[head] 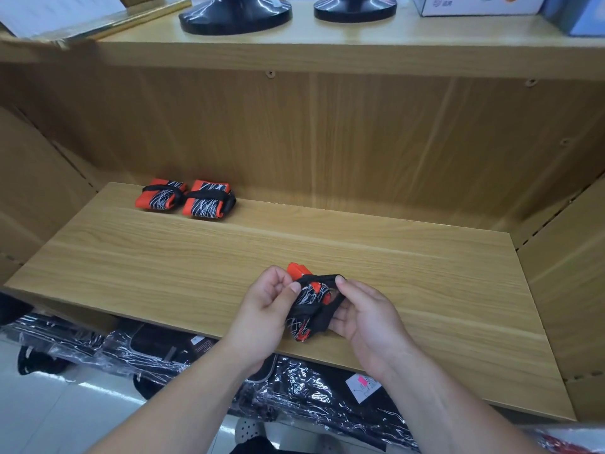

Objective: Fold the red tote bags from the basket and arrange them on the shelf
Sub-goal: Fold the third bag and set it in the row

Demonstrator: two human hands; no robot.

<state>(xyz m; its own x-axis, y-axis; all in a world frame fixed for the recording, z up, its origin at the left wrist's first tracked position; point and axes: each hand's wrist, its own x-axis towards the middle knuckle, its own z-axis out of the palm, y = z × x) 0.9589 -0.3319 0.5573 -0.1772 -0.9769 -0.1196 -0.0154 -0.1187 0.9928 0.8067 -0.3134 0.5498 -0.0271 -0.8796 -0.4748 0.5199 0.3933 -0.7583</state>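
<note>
1. Wooden shelving fills the view, with a pale wood shelf (425, 273) running across the middle and a darker wood back panel behind it.
2. Two folded tote bags sit side by side at the back left of that shelf: one bag (161, 194) on the left, the second bag (209, 203) touching it on the right, each red with a black-and-white scribble pattern and a black strap wrapped around it.
3. Down at the front edge, both hands work on a third tote bag (311, 306), bundled small and held just above the board.
4. Left hand (266, 309) is curled, thumb and fingers pinching the bundle's left side near the black strap.
5. Right hand (366, 312) grips the right side, thumb on top hooking the black strap loop, fingers underneath.
6. Up on the higher shelf stand two round black bases (235, 14) and a box (474, 4).
7. Below the shelf lie dark goods in shiny plastic wrap (294, 388), one with a white tag.
</note>
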